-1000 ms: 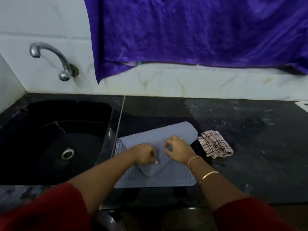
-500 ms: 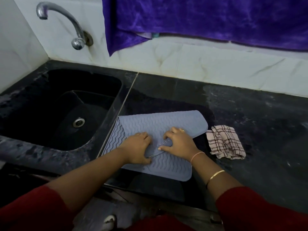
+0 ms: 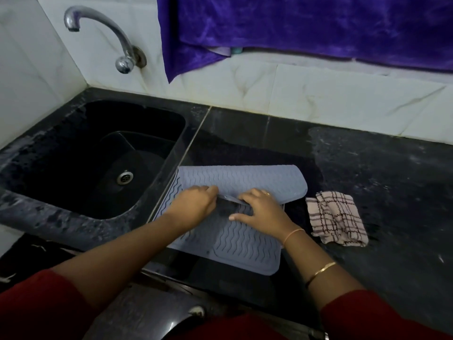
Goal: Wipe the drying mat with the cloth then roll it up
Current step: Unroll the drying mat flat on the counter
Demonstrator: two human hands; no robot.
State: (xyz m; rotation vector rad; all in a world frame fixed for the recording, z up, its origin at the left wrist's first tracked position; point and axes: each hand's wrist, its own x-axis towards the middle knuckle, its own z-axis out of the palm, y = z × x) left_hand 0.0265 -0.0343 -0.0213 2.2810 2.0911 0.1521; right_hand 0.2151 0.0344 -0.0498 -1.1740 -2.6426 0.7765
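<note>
No readable text, label, brand, number or sign anywhere; only wavy ridges on the drying mat [image 3: 245, 177] and a check pattern on the cloth [image 3: 337, 217].

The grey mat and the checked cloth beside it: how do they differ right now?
The drying mat is plain blue-grey with raised wavy ridges; the cloth is pale with dark checks. The mat is larger, its far half folded over toward the person, and both the left hand and right hand press on it; the cloth lies crumpled and untouched. Both rest on the black counter.
</note>
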